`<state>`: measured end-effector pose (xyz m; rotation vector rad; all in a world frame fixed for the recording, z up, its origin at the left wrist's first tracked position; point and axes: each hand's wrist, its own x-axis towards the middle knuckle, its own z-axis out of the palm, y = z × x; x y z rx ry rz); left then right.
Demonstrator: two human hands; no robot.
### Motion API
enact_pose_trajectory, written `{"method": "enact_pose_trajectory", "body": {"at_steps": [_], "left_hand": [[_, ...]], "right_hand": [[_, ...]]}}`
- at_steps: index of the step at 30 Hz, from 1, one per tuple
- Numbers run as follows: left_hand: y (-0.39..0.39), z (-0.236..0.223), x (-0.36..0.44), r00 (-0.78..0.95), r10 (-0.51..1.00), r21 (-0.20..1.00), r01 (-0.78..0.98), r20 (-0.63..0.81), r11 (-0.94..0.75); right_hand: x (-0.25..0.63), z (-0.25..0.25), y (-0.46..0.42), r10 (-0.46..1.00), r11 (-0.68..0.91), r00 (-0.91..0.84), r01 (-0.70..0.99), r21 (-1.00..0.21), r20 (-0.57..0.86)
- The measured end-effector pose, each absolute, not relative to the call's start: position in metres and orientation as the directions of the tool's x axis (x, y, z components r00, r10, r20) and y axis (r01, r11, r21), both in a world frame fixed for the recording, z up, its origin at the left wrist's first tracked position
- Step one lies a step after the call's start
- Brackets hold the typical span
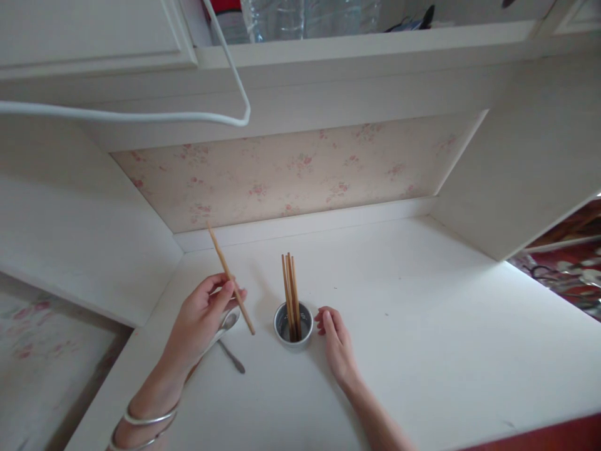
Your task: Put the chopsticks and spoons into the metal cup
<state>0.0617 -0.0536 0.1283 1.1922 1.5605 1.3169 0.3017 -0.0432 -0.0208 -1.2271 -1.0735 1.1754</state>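
My left hand (pixel 206 313) pinches a wooden chopstick (pixel 241 307), held at a slant above the white desk; a second one lying along it cannot be ruled out. Several more chopsticks (pixel 291 294) stand upright in a round metal cup (pixel 293 343) between my hands. Just right of the cup, my right hand (pixel 335 341) rests on its side with fingers curled in and nothing visible in them. Beneath my left hand lie a metal spoon (pixel 229 321) and another utensil with a dark metal handle (pixel 233 359), both partly hidden by the hand and wrist.
White side panels flank the desktop (pixel 422 351) left and right. A shelf (pixel 352 47) with clear plastic bottles (pixel 277 19) hangs above the floral back wall (pixel 300 169). A bent white rod (pixel 141 116) crosses the upper left.
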Motion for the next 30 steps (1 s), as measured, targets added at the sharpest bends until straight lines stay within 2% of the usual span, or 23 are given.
{"method": "enact_pose_trajectory", "body": {"at_steps": [3, 6, 12, 18, 21, 30], "left_hand": [[-0.042, 0.132, 0.085, -0.265, 0.954, 0.980, 0.174, 0.140, -0.096], [-0.030, 0.122, 0.099, -0.205, 0.962, 0.961, 0.248, 0.179, -0.126], [-0.025, 0.086, 0.110, -0.164, 0.976, 0.891, 0.451, 0.141, -0.053], [-0.031, 0.069, 0.115, -0.090, 0.989, 0.812, 0.583, 0.115, -0.042], [-0.032, 0.064, 0.117, -0.044, 0.996, 0.793, 0.607, 0.082, -0.039], [-0.032, 0.059, 0.118, 0.014, 0.992, 0.778, 0.619, 0.126, -0.107]], "right_hand": [[0.304, -0.021, -0.043, 0.994, -0.013, 0.106, -0.064, -0.998, -0.020], [0.305, -0.021, -0.042, 0.994, -0.005, 0.113, -0.069, -0.998, -0.013], [0.306, -0.021, -0.041, 0.991, 0.013, 0.131, -0.083, -0.996, 0.002], [0.306, -0.021, -0.040, 0.995, 0.000, 0.104, -0.092, -0.996, -0.009], [0.305, -0.022, -0.039, 0.995, -0.014, 0.098, -0.102, -0.995, -0.024], [0.305, -0.025, -0.039, 0.995, -0.023, 0.093, -0.097, -0.995, -0.032]]}}
